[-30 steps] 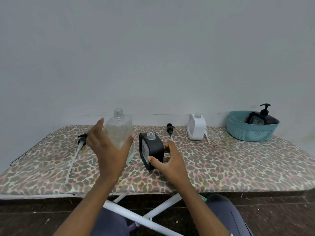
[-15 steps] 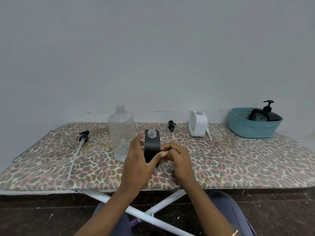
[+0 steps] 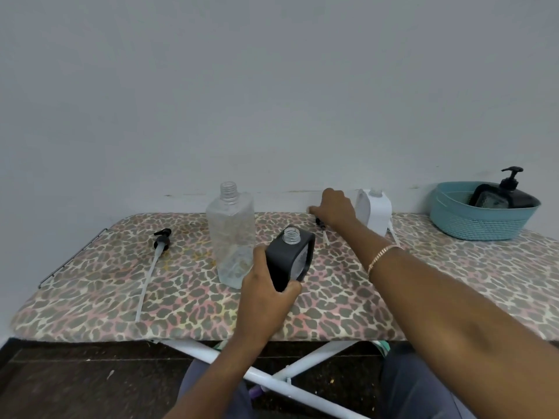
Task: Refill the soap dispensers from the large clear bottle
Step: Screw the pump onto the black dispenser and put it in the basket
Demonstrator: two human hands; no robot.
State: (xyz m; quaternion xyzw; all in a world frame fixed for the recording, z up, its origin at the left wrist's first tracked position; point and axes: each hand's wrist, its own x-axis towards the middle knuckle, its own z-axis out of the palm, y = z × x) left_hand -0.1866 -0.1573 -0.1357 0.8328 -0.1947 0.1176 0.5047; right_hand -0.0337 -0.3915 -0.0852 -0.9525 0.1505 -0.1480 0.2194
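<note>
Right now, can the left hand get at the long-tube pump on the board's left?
Probably not directly: the left hand grips the black dispenser, and the clear bottle stands partly between it and the pump. Freed, it could likely skirt the bottle's near side.

**Camera placement: one head view**

Single wide-angle view, worn on the person's head. Faces forward and down across the desk (image 3: 453,282) toward a plain wall (image 3: 272,86) directly behind it. Close enough to show both forearms at full reach, with left hand (image 3: 263,297) and right hand (image 3: 334,207) near mid-frame. Takes in desk from its left end to the right frame edge. Shows floor (image 3: 75,382) and legs (image 3: 423,388) along bottom edge.
</note>
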